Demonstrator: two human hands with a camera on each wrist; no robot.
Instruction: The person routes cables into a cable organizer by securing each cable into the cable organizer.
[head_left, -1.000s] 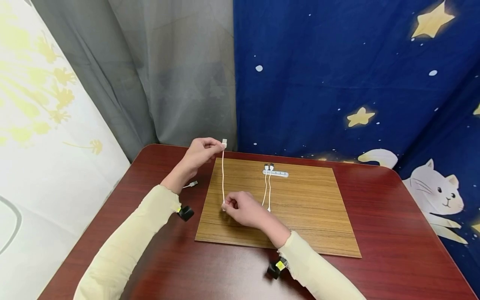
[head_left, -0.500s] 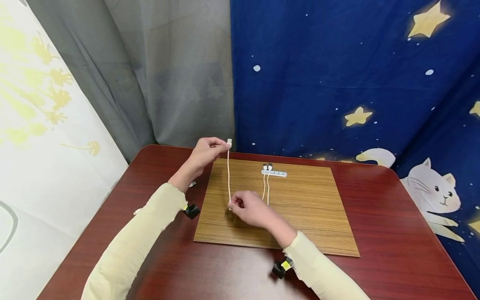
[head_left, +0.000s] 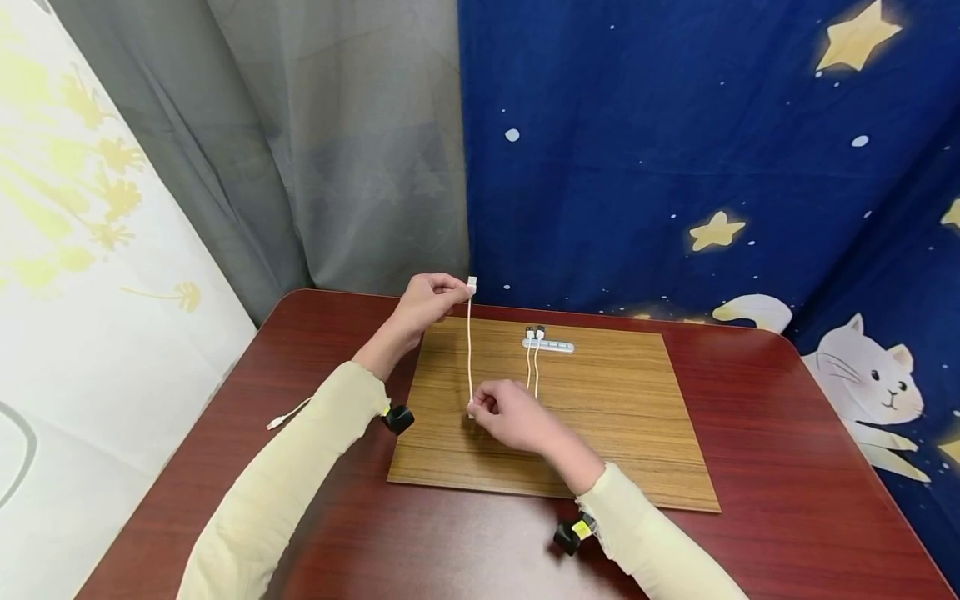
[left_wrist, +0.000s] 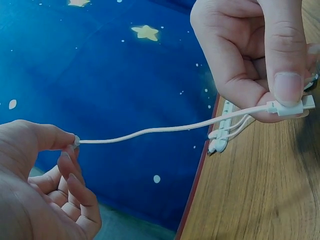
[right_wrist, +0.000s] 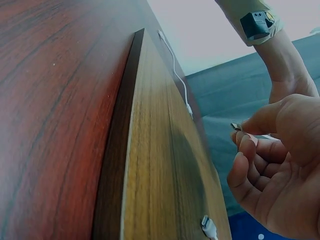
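A short white USB cable (head_left: 470,350) is stretched between my two hands over the wooden board. Up at the board's far edge, my left hand (head_left: 430,302) pinches the wide plug (head_left: 472,283), its metal end pointing up. My right hand (head_left: 513,417) is lower and nearer, gripping the small connector (left_wrist: 295,106) at the other end between thumb and forefinger. To the right, a pale cable clip strip (head_left: 558,346) lies on the board. Two more white cables (head_left: 537,367) run from its left slots, their lower ends behind my right hand in the head view.
The wood-grain board (head_left: 622,433) lies on a dark red table (head_left: 780,433). Another white cable (head_left: 285,417) rests on the table at left, partly under my left sleeve. Curtains (head_left: 600,167) hang along the table's far edge.
Both hands have shifted right together, carrying the stretched cable toward the clip strip. The loose cable's left end now shows beside my left sleeve, while its plug end has become hidden.
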